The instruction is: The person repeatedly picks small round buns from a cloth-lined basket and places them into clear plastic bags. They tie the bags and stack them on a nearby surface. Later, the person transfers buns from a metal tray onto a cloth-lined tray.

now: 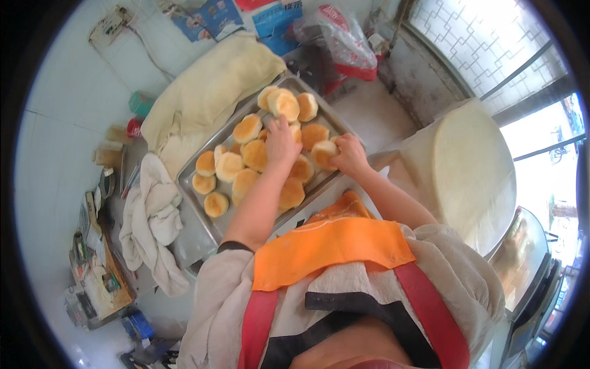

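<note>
A rectangular metal tray (203, 226) holds many round, golden-topped bread buns, some piled on others. My left hand (282, 143) reaches over the middle of the tray, its fingertips at a bun (283, 104) in the upper pile; whether it grips one is unclear. At the tray's right side, my right hand (349, 154) has its fingers on the edge of a browned bun (324, 153). Another bun (215, 204) lies apart from the others near the tray's left corner.
A cream cloth (207, 83) covers something bulky behind the tray. A crumpled white towel (154, 221) lies to the left. On the right stands a large round, plastic-covered object (474, 170). Plastic bags (345, 41) are beyond the tray, and a wooden box (115, 281) sits at lower left.
</note>
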### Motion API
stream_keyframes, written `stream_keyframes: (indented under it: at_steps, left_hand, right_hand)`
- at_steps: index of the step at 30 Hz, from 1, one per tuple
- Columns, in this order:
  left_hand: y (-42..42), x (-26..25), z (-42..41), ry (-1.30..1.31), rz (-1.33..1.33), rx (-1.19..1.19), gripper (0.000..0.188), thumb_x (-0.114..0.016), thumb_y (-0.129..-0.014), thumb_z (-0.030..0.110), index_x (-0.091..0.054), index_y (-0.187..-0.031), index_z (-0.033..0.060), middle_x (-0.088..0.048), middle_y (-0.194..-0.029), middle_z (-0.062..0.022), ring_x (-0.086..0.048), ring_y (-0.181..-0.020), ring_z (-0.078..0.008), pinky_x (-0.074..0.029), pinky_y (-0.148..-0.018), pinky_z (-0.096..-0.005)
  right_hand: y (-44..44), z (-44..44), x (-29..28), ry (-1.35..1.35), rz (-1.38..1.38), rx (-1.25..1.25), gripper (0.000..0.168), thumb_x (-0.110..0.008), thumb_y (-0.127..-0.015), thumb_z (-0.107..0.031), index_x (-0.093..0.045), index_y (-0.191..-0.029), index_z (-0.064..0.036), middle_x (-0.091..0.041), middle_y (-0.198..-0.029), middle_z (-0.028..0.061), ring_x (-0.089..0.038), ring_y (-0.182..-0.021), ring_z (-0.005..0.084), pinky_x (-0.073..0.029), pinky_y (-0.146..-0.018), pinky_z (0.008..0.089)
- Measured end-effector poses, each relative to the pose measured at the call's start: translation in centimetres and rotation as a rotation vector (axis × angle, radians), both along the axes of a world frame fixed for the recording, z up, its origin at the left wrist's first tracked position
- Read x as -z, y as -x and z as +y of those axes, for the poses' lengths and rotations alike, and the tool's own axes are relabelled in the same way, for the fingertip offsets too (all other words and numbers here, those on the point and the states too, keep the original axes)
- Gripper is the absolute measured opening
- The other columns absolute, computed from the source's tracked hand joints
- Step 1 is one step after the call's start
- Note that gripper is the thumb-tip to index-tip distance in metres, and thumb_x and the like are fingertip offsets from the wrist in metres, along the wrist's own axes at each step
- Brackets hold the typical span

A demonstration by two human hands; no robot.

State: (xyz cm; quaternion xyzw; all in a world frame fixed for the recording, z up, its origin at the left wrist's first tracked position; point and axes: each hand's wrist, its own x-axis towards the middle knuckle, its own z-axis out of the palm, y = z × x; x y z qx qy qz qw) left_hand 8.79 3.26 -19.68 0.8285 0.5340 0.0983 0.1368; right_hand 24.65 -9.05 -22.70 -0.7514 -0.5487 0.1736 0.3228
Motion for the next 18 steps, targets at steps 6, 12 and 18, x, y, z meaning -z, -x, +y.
stream_keyframes:
  at_steps: [6, 12, 18]
  left_hand:
    - [3.7, -2.1, -3.1, 0.100, -0.762, -0.049, 0.065, -0.070, -0.073, 0.006, -0.042, -0.132, 0.0037, -0.051, -0.127, -0.0155, -0.055, -0.113, -0.0307, -0.050, -0.094, -0.0393]
    - [6.9, -1.5, -5.1, 1.048, -1.477, -0.316, 0.071, -0.065, -0.078, 0.004, -0.032, -0.141, 0.0031, -0.051, -0.129, -0.0109, -0.056, -0.113, -0.0256, -0.049, -0.096, -0.0382]
    - [2.5, 0.2, -7.1, 1.066, -1.414, -0.166, 0.082, -0.057, -0.082, 0.007, -0.015, -0.151, 0.0090, -0.044, -0.137, -0.0118, -0.048, -0.124, -0.0275, -0.043, -0.103, -0.0400]
  right_hand:
    - [-2.3, 6.0, 1.0, 0.666, -0.064, -0.307, 0.051, -0.078, -0.061, -0.033, -0.069, -0.100, -0.002, -0.067, -0.109, 0.0173, -0.064, -0.104, 0.0276, -0.052, -0.087, 0.0386]
    - [-2.3, 7.5, -1.3, 0.898, 0.096, -0.470, 0.076, -0.082, -0.058, -0.034, -0.053, -0.119, 0.001, -0.065, -0.109, 0.0190, -0.063, -0.103, 0.0306, -0.054, -0.078, 0.0402]
    - [-1.8, 0.9, -1.2, 0.432, 0.937, 0.098, 0.081, -0.080, -0.059, -0.031, -0.050, -0.128, -0.003, -0.063, -0.109, 0.0192, -0.061, -0.102, 0.0280, -0.049, -0.087, 0.0368]
